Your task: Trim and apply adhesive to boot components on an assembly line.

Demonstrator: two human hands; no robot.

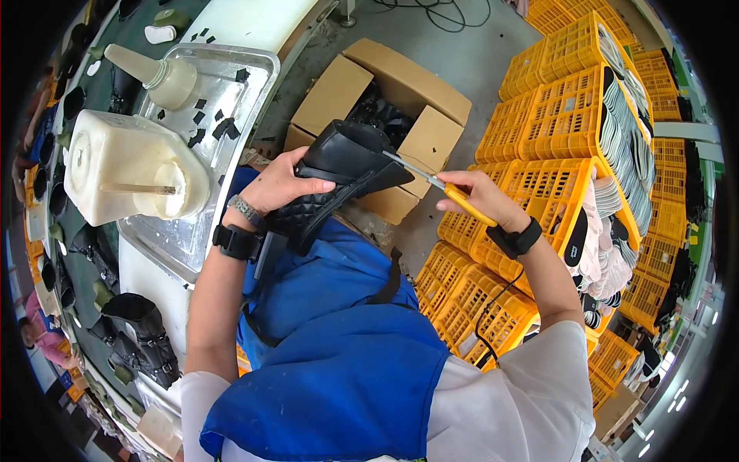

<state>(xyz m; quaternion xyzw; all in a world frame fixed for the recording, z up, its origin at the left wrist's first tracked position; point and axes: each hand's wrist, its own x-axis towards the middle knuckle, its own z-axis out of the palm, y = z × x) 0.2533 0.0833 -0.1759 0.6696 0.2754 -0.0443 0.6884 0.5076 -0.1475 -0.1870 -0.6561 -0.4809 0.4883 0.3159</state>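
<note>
A black boot (pixel 344 152) with a quilted panel and a strap lies tilted over my lap. My left hand (pixel 279 182) is closed around it, with the thumb pressed along its side. In my right hand (pixel 488 199) is a yellow-handled tool (pixel 465 203) with a long, thin metal shaft; I cannot make out its exact kind. The shaft points left, and its tip meets the boot at the edge of the upper opening. My fingers wrap round the handle. A blue apron (pixel 331 285) covers my lap under the boot.
An open cardboard box (pixel 419 146) with black items stands beyond the boot. Yellow crates (pixel 539 192) of insoles and fabric are stacked at right. At left, a metal tray (pixel 258 73) holds a white container (pixel 100 169), a nozzle bottle (pixel 173 83) and black scraps. Black boots (pixel 142 331) stand nearby.
</note>
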